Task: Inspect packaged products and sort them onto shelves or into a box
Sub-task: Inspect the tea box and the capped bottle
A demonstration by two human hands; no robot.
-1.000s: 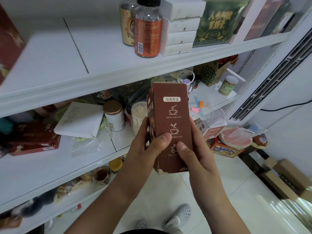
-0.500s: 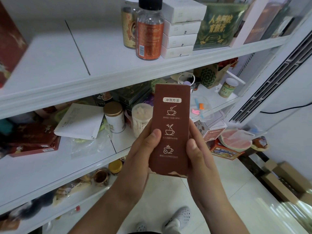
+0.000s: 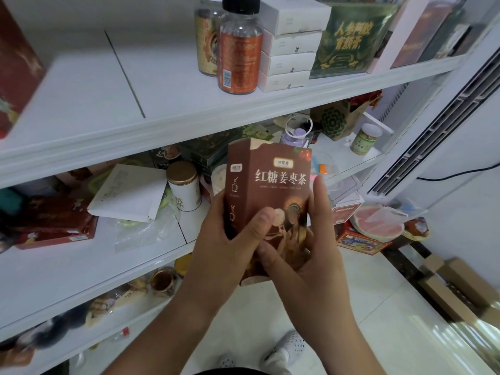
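I hold a tall brown tea box (image 3: 273, 182) upright in both hands in front of the white shelves (image 3: 151, 131). Its front face with large white characters is turned toward me, and the narrow side with cup icons shows on the left. My left hand (image 3: 230, 244) grips the box's lower left, thumb pressed across the front. My right hand (image 3: 305, 255) wraps the lower right, fingers up along the right edge. The box's bottom is hidden behind my hands.
The upper shelf carries an orange-labelled bottle (image 3: 239, 58), stacked white boxes (image 3: 289, 52) and a green box (image 3: 349, 39). The middle shelf holds a gold-lidded white tin (image 3: 184, 188), a white envelope (image 3: 127, 193) and red boxes (image 3: 54, 223). Cardboard cartons (image 3: 460, 288) lie on the floor at right.
The box has been turned in my hands: the narrow side with cup icons faced me before, now the wide front face does. My left thumb shifted onto the front.
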